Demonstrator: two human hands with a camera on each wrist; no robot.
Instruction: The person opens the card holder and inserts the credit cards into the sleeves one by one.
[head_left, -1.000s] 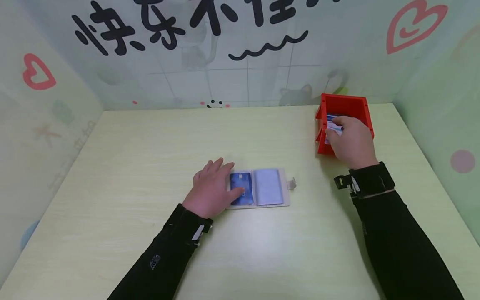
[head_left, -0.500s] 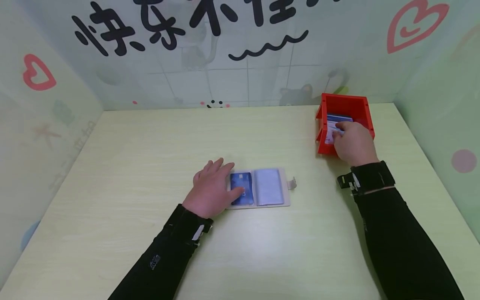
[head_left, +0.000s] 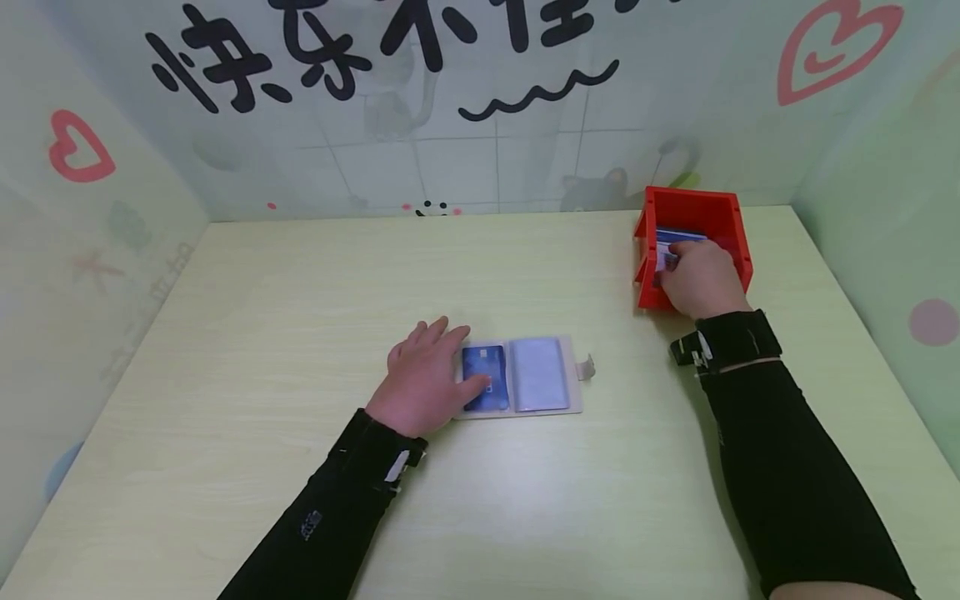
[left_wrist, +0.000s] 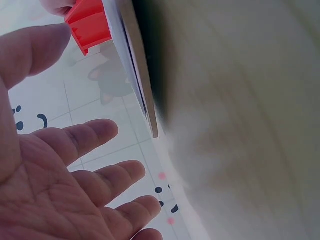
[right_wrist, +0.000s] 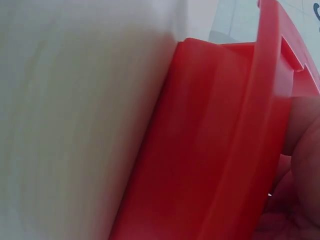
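Observation:
A small card holder (head_left: 573,398) lies unfolded on the table, with a blue card (head_left: 480,360) in its left sleeve and a pale clear sleeve (head_left: 540,375) on the right. My left hand (head_left: 422,379) is at the holder's left edge, fingers spread, thumb over the blue card; in the left wrist view its palm and fingers look straight. My right hand (head_left: 703,279) reaches into a red bin (head_left: 720,212), fingers bent over several cards (head_left: 681,236). Its fingertips are partly hidden, and whether they pinch a card does not show. The bin wall covers much of this hand in the right wrist view.
The bin stands at the back right of the pale wooden table (head_left: 315,292), near the back wall. Printed panels (head_left: 495,167) enclose the table at the back and both sides. A clasp tab (head_left: 587,367) sticks out from the holder's right edge.
The right hand has shifted within the bin, first drawing back a little to the right and then moving in over the cards again. The left hand and card holder have stayed put.

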